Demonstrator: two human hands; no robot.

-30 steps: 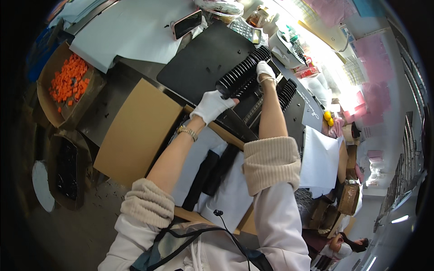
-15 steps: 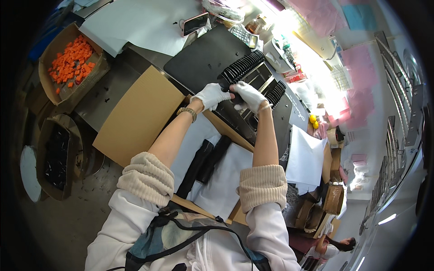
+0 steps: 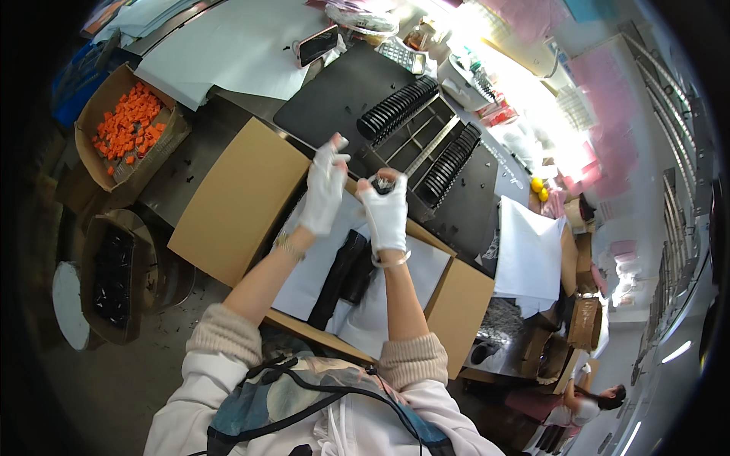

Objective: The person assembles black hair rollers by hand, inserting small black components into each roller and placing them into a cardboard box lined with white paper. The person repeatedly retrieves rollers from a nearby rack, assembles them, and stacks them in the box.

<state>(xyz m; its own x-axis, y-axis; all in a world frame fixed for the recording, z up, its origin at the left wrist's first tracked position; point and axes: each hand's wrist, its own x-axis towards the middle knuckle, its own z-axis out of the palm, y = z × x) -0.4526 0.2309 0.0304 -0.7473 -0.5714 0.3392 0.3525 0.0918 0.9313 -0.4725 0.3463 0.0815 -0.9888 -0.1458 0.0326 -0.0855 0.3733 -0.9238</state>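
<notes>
Left hand (image 3: 327, 188) is loosely spread, looks empty; right hand (image 3: 386, 205) curls around a small dark piece (image 3: 382, 185) — kind unclear. Metal frame (image 3: 433, 145) likely keeps the black ribbed rows (image 3: 397, 109) aligned.

A dark-screened phone (image 3: 318, 46) is near a grey calculator (image 3: 400, 55).

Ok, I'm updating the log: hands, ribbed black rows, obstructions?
Left hand partly open, nothing visible in it. Right hand curled around a small dark item, kind unclear. Ribbed black rows beyond both hands. Open carton beneath the hands.
</notes>
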